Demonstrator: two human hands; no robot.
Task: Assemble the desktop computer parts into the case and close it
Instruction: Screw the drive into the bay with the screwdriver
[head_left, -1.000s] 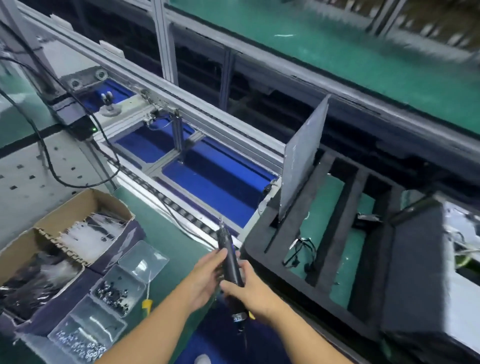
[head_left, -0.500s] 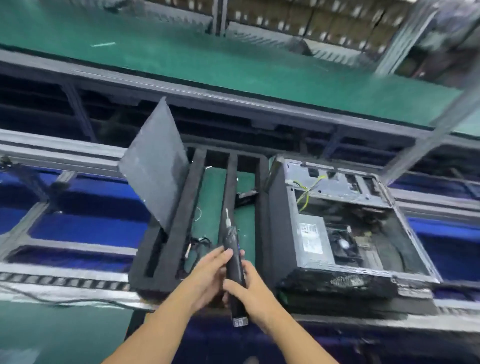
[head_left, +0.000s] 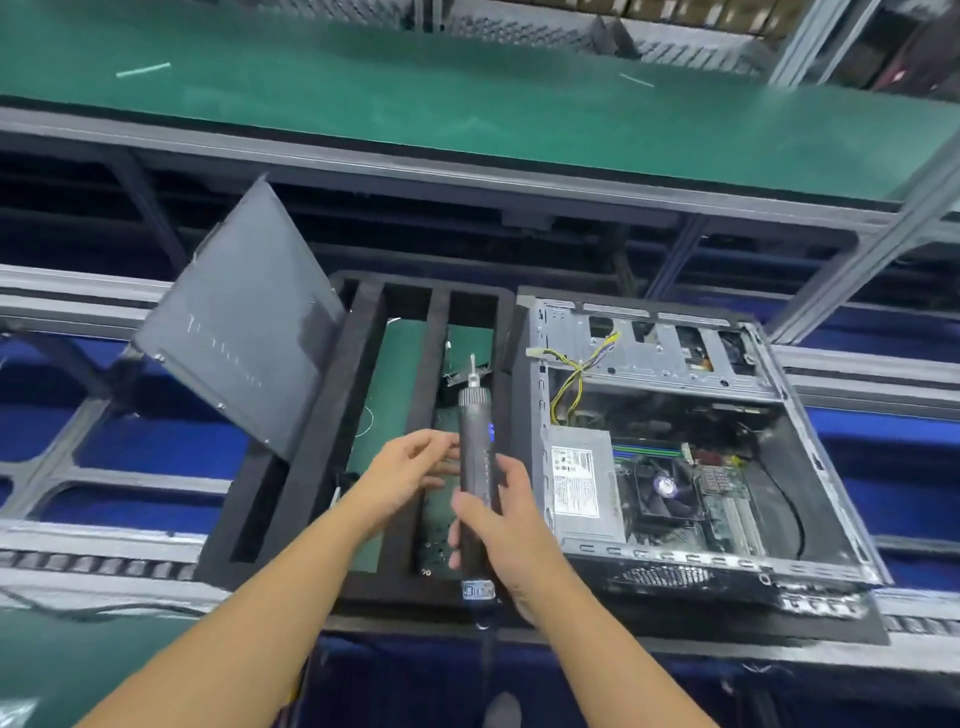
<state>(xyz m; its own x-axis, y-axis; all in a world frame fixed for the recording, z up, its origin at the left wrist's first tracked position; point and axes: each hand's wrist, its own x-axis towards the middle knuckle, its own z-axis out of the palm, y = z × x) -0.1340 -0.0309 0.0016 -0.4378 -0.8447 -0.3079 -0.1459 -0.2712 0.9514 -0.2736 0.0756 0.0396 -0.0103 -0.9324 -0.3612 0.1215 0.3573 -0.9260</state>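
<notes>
Assembly line, green belt (head_left: 467, 104) on the far side, black foam tray (head_left: 311, 467) in the middle. Computer case (head_left: 675, 441) lies at the tray's right end, open face up, parts visible inside. Side panel (head_left: 244, 322) leans tilted at the left end, well apart from the case. Right hand (head_left: 511, 525) wraps the screwdriver (head_left: 475, 441) low on the barrel; left hand (head_left: 410, 473) has loose fingers against it, not gripping. Driver's long axis runs near-far, bit pointing far. Case sits just right of the grip, right hand nearer, so the bit probably needs swinging right and down
</notes>
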